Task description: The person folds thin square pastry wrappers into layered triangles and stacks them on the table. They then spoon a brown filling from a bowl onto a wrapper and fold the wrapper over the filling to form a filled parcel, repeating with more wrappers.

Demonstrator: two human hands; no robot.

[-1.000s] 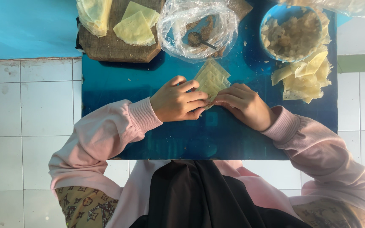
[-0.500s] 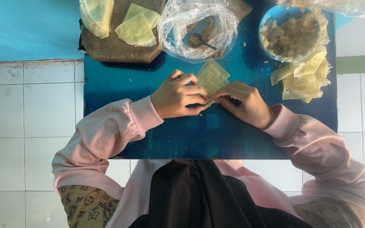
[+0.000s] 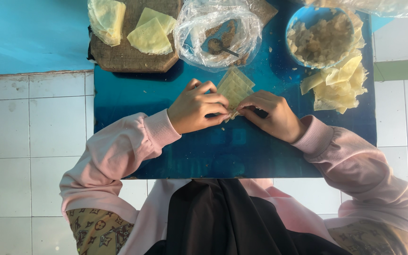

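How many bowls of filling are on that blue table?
1: a blue bowl of lumpy filling at the table's far right corner. The plastic bag mid-table may hide another container.

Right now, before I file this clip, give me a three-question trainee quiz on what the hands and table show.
1. True or false: both hands pinch the pale yellow square pastry wrapper on the blue table.
2. Where does the metal spoon lie? A) in the clear plastic bag B) in the blue bowl of filling C) on the wooden board
3. Which hand is nearer the loose pile of wrappers?

Key: 1 true; 2 A; 3 the right hand, not the left hand.
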